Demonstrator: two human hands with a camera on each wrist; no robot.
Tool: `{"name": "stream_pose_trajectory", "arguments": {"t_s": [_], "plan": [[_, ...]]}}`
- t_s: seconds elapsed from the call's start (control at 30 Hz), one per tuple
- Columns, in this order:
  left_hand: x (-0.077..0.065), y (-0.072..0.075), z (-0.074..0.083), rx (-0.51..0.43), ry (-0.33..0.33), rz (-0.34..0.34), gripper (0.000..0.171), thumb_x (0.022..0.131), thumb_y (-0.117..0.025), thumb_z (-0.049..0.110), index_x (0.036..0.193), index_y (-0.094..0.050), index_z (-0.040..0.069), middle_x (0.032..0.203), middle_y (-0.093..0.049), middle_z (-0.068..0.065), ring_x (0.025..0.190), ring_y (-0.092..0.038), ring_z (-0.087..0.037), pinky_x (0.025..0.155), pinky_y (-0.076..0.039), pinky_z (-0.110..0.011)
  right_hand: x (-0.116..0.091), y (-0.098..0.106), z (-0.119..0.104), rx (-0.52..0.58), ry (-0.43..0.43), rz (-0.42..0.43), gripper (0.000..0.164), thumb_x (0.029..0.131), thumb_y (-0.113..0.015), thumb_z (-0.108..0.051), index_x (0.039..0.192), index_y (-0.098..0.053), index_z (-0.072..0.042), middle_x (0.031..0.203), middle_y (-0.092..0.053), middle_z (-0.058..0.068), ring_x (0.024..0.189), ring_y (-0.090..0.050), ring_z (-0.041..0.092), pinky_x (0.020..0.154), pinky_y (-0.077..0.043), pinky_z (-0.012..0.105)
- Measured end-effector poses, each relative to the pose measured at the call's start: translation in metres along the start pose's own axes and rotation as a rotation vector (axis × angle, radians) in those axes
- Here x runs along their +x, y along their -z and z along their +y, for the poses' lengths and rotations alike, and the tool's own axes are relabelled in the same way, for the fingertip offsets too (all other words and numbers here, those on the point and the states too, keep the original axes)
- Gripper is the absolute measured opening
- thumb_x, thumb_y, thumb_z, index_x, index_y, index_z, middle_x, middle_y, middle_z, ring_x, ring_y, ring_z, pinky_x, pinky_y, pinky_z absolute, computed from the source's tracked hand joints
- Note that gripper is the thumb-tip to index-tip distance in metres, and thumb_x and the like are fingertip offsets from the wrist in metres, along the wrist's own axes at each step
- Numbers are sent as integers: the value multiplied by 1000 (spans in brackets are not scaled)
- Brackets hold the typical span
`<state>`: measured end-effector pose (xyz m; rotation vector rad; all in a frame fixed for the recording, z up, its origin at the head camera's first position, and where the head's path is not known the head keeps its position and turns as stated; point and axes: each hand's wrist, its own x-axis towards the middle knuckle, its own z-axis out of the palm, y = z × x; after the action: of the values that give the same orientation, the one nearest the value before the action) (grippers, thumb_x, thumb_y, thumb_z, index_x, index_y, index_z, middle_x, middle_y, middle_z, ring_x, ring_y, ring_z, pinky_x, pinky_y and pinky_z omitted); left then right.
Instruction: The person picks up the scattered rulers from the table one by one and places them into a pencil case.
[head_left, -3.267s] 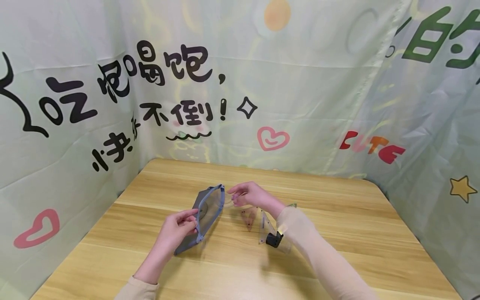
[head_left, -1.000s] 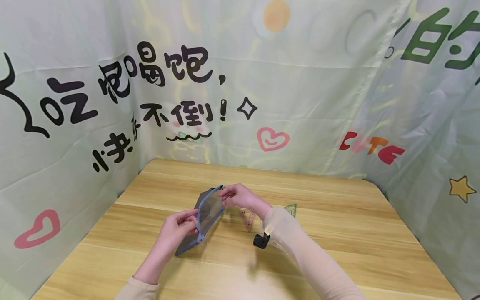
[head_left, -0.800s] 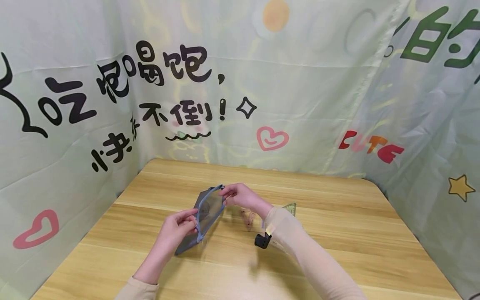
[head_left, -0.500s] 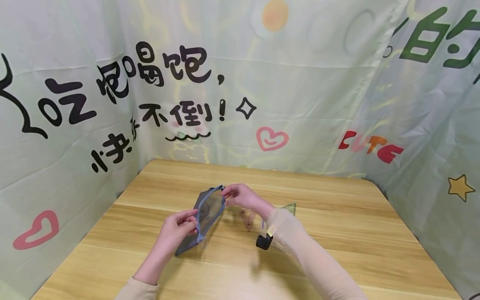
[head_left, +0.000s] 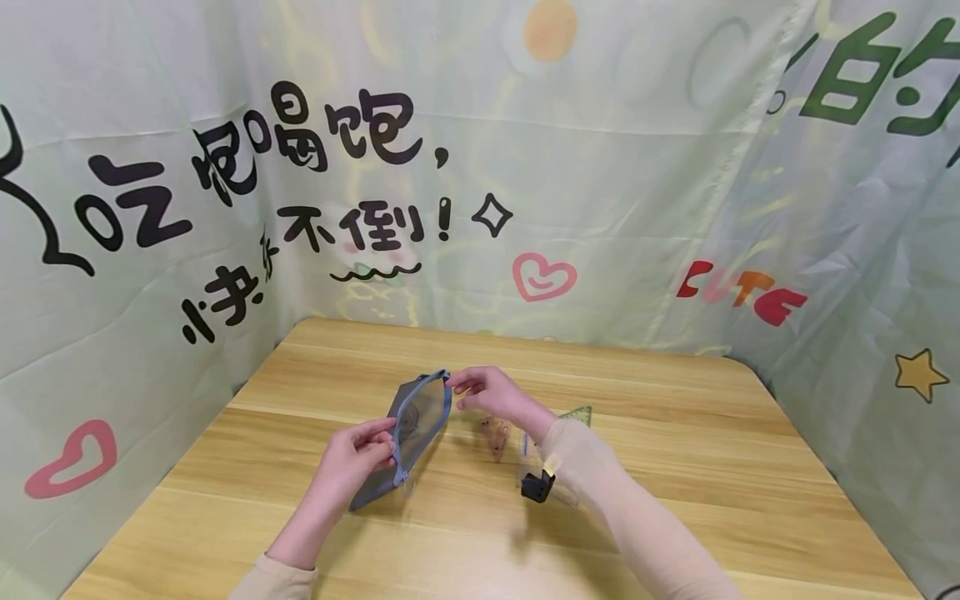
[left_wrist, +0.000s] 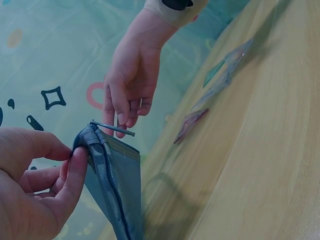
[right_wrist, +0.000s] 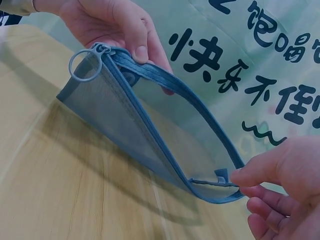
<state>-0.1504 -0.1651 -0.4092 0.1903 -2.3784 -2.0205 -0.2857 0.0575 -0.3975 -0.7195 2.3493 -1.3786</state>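
A blue-grey mesh zipper pouch [head_left: 426, 412] stands tilted on the table, its zipped mouth spread apart. My left hand [head_left: 358, 454] pinches one side of the mouth between thumb and fingers. At the far end of the mouth is my right hand [head_left: 495, 393], its thumb and index finger pinching the pouch's edge [right_wrist: 232, 150]. The other right fingers curl loosely beneath. A ring pull [right_wrist: 85, 66] hangs from the zipper at the near end. Through the mesh I make out a dark round shape, too unclear to name.
Right of the pouch lie a pink set square [head_left: 495, 437], a clear ruler piece [head_left: 525, 450] and a green set square [head_left: 577, 415], partly behind the right arm. A black device [head_left: 537, 486] sits at the right wrist. Printed cloth [head_left: 600, 167] surrounds the wooden table [head_left: 660, 392].
Earlier my right hand held a small clear item beside the pouch; it then moved left to the pouch's mouth. Lately it has drawn slightly right. The left hand keeps its hold.
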Motion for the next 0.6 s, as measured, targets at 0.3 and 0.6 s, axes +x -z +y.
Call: {"name": "stream_pose_trajectory", "arguments": {"t_s": [0.3, 0.6], "plan": [[0, 0, 0, 2, 1, -6, 40, 92, -59, -1, 132, -58, -6, 96, -61, -8, 83, -62, -10, 74, -60, -21, -5, 3, 4, 8, 7, 25, 38, 90, -64, 2, 128, -62, 1, 121, -63, 25, 100, -61, 25, 80, -53, 25], [-2, 0, 2, -5, -8, -12, 39, 92, -58, -2, 131, -58, -7, 96, -60, -8, 82, -62, -9, 74, -60, -22, -11, 7, 10, -35, 42, 40, 39, 89, -65, 0, 128, -62, 2, 122, -63, 26, 100, -61, 22, 84, -53, 26]]}}
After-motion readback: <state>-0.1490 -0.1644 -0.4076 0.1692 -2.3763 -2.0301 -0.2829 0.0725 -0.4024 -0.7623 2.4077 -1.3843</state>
